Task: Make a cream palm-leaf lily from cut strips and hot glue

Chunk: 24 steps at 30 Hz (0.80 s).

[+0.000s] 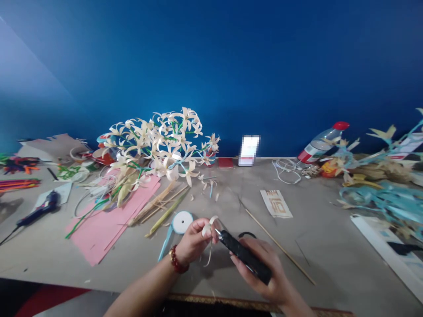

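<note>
My left hand [194, 240], with a red bead bracelet at the wrist, pinches a cream curled petal strip [214, 219] between its fingertips. A thin pale strip hangs below those fingers. My right hand [261, 259] is wrapped round a black glue gun [244, 255], its metal nozzle pointing left, close to the curled strip. Whether the nozzle touches the strip, I cannot tell. Beside my left hand lies a white spool [183, 222] with light blue ribbon trailing from it. To the right of the glue gun, a thin brown stick [280, 246] lies slantwise on the grey table.
Cream flowers on green stems [172, 149] stand at the back left, near pink paper sheets [99, 237] and dried husks [152, 204]. A dark blue glue gun [42, 211] lies far left. At right are a bottle [319, 143], blue ribbon [383, 202] and a white tray [380, 246].
</note>
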Each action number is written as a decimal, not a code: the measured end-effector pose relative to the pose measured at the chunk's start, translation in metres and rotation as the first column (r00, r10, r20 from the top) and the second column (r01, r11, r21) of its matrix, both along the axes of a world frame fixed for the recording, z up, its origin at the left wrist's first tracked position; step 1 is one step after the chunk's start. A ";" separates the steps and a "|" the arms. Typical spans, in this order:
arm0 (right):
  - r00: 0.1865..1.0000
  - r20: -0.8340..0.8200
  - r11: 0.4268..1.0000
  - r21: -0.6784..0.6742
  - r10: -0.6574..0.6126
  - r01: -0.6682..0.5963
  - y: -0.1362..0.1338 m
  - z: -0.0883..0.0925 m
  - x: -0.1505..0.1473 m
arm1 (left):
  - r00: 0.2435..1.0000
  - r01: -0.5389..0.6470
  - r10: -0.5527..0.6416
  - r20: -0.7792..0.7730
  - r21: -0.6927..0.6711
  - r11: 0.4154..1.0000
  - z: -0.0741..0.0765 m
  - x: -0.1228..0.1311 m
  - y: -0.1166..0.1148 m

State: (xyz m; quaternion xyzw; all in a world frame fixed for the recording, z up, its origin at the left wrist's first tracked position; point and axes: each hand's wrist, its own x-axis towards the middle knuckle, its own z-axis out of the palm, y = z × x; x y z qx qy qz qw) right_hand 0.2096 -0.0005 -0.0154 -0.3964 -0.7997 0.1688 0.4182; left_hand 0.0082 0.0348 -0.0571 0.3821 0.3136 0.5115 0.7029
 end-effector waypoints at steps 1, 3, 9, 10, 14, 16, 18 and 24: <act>1.000 0.007 1.000 0.004 0.009 -0.009 0.001 0.002 -0.002 | 1.000 0.002 -0.002 -0.001 -0.008 1.000 -0.001 0.000 0.000; 1.000 0.017 1.000 0.012 0.022 -0.022 0.002 0.004 -0.005 | 1.000 0.002 -0.002 0.010 -0.017 1.000 -0.002 0.000 0.000; 0.998 0.040 0.999 0.010 0.044 -0.044 0.006 0.005 -0.009 | 0.999 0.018 -0.016 0.048 -0.045 0.999 -0.006 -0.001 -0.001; 0.998 0.037 0.999 0.012 0.048 -0.049 0.007 0.005 -0.009 | 0.998 0.023 -0.021 0.053 -0.045 0.999 -0.007 -0.001 -0.001; 0.998 0.050 0.999 0.024 0.048 -0.049 0.008 0.005 -0.008 | 0.996 0.035 -0.031 0.084 -0.042 0.998 -0.005 -0.002 -0.002; 0.998 0.054 0.998 0.042 0.039 -0.042 0.008 0.005 -0.008 | 0.995 0.033 -0.029 0.098 -0.038 0.999 -0.005 -0.002 -0.001; 0.998 0.052 0.998 0.051 0.035 -0.038 0.008 0.005 -0.008 | 0.994 0.032 -0.028 0.103 -0.036 0.999 -0.004 -0.001 -0.001; 0.998 0.060 0.999 0.023 0.022 -0.023 0.007 0.003 -0.007 | 0.995 0.028 -0.024 0.095 -0.038 0.999 -0.004 0.000 -0.002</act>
